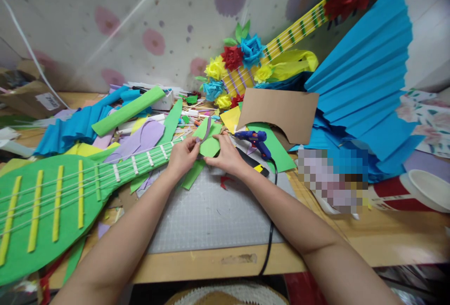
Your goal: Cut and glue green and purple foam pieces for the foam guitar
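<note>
My left hand (183, 156) is closed in a pinch on a thin, curved grey-purple strip (206, 130) that points up and away. Beside it, my right hand (227, 154) has thumb and fingers on the edges of a light green paper piece (210, 146). Both hands are close together above the far part of a grey cutting mat (211, 216). A blue glue gun (255, 140) lies just right of my right hand, its black cord running to the table's front edge. Under my right wrist is a black and yellow tool (258, 168), partly covered.
A green paper guitar (52, 206) with yellow strips lies at left. Behind stand a flower-covered yellow guitar (242, 78), a brown cardboard piece (279, 108) and pleated blue paper (369, 66). Paper scraps (147, 134) crowd the back; a red-and-white paper cup (397, 192) lies at right.
</note>
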Demonstrator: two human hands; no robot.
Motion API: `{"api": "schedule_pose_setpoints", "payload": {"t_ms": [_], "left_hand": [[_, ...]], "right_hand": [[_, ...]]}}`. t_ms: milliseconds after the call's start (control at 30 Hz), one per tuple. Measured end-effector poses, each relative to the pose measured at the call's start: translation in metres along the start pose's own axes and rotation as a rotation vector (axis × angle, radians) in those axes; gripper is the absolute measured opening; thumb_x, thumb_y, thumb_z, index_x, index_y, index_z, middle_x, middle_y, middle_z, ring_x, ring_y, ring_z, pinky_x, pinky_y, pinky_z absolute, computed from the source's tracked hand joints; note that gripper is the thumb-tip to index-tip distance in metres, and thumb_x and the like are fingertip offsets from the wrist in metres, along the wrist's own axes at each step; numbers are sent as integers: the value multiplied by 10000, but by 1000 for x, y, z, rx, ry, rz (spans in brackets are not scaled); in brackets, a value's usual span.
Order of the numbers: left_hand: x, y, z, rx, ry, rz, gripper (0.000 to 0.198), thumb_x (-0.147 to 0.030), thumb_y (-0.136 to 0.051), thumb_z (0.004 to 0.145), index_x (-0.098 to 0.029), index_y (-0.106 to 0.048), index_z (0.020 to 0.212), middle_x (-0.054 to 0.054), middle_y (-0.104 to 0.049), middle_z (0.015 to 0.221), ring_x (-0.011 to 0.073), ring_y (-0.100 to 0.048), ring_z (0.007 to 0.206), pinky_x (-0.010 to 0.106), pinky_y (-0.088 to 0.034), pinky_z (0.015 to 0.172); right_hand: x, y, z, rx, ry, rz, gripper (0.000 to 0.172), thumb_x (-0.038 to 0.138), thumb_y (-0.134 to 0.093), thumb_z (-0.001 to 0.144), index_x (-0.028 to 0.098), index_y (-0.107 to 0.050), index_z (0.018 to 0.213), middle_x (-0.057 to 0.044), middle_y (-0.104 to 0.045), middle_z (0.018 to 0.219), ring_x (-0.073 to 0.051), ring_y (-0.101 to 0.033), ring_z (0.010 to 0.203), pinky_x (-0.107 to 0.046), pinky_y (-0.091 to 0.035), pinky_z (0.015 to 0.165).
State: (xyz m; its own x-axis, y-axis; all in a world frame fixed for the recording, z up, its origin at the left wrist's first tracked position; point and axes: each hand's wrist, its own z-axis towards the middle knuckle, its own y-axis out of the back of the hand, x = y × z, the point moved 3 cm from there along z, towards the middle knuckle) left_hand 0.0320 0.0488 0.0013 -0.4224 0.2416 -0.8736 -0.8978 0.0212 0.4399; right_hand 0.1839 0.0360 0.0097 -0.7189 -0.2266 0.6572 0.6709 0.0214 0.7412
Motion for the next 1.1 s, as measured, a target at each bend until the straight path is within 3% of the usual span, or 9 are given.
{"api": "schedule_pose_setpoints", "payload": {"t_ms": [433,700,833,1000,1100], "left_hand": [[5,-1,1,7,59,-157,248,-343,-535,760,-154,-626,891,50,-709,820,177,-666,745,261,-495,667],[5,2,2,14,28,-79,267,-346,-512,769,-146,-645,888,42,-699,760,182,-666,737,286,-510,702],[7,2,5,8,53,-158,289,-299,-549,724,-131,-653,934,64,-719,828,197,-676,789,292,-522,728],[9,-1,6,6,107,-332,488,-174,-554,636,-124,-594,1120,98,-693,1050,228,-650,977,331,-531,822],[6,-2,5,-21,154,-387,438,-181,-548,642,-113,-599,1072,114,-682,1067,236,-631,1024,337,-543,813]], "right_hand": [[0,-2,2,-1,9,28,693,363,-657,593,137,-433,1209,-143,-466,1162,-297,-418,1185,-448,-365,990],[2,-1,3,11,6,15,707,348,-667,589,110,-438,1214,-145,-462,1155,-283,-441,1148,-415,-389,967],[4,2,4,14,20,34,694,342,-669,602,120,-435,1218,-144,-464,1180,-275,-442,1158,-413,-374,983],[2,7,6,6,16,55,695,359,-672,617,117,-434,1223,-155,-460,1210,-271,-437,1181,-410,-366,994],[-2,9,8,13,6,75,680,381,-667,630,125,-443,1218,-147,-472,1203,-263,-453,1173,-411,-365,995]]}}
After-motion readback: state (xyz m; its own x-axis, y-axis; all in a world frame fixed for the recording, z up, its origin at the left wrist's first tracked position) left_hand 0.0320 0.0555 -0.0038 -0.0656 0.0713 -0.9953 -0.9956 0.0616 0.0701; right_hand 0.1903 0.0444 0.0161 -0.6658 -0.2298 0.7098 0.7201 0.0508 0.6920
